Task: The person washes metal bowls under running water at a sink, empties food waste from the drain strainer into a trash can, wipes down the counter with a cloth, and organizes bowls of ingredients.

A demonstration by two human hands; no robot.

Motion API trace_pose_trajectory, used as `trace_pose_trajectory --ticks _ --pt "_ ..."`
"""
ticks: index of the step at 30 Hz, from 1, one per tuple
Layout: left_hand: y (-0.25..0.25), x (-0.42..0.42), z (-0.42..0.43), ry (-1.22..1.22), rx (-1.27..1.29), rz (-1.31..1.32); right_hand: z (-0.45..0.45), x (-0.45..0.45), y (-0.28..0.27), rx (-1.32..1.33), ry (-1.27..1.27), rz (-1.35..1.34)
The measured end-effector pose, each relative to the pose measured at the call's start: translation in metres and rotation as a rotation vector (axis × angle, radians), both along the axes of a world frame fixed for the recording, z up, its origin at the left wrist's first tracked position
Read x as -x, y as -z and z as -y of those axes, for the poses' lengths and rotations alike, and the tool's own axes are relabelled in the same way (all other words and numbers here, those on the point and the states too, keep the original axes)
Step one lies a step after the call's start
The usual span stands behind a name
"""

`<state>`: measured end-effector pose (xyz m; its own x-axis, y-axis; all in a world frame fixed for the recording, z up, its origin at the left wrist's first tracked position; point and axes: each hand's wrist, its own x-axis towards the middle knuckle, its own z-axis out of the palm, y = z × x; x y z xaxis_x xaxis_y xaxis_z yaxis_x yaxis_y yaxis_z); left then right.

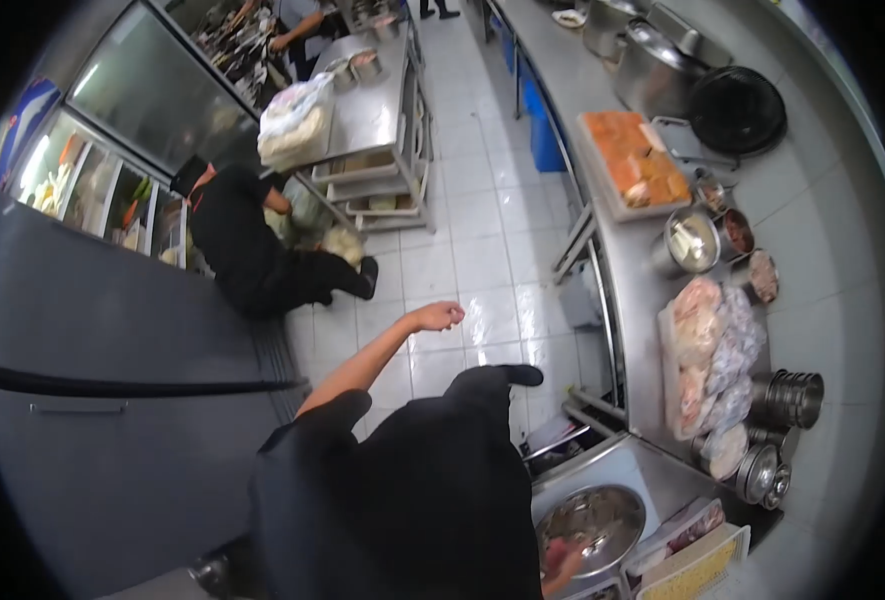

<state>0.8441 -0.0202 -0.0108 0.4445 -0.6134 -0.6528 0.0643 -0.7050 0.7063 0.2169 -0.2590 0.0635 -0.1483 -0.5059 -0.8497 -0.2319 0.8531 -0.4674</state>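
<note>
My left hand (436, 317) is held out over the tiled floor, away from any surface. Its fingers are loosely curled in, and nothing shows in them. Low in the view, my right hand (562, 568) is at the near edge of a wide steel bowl (612, 500). It is smeared and partly cut off by my dark clothing, so its grip does not show. The bowl stands on a pale board (627, 470) on the steel counter; its contents are hard to make out. Beside it is a container (697, 575) with yellow contents.
A co-worker in black (247, 240) bends at an open fridge to the left. Along the right counter (634, 330) stand a tub of orange food (627, 150), steel pots and a tray of bagged meat (697, 350). A steel table (367, 120) holds bags.
</note>
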Motion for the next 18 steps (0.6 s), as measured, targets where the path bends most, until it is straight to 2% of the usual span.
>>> trace_pose_trajectory --ticks 3,6,9,12,16,18 --pt "-0.03 0.025 -0.029 -0.04 0.025 -0.016 -0.005 0.016 0.042 0.212 -0.011 0.212" --pt "-0.012 0.044 -0.077 -0.101 -0.019 -0.057 0.009 0.017 0.082 0.355 0.092 0.428" --pt "-0.008 0.056 -0.121 -0.147 -0.088 -0.135 0.023 0.0 0.087 0.401 0.17 0.478" --pt "-0.021 0.054 -0.142 -0.169 -0.158 -0.158 0.03 -0.012 0.093 0.401 0.172 0.389" --pt "-0.02 0.035 -0.145 -0.123 -0.164 -0.161 -0.008 -0.04 0.067 0.653 0.022 -0.082" --pt "-0.008 0.02 -0.121 -0.086 -0.162 -0.186 -0.037 -0.033 0.064 0.765 0.057 -0.16"
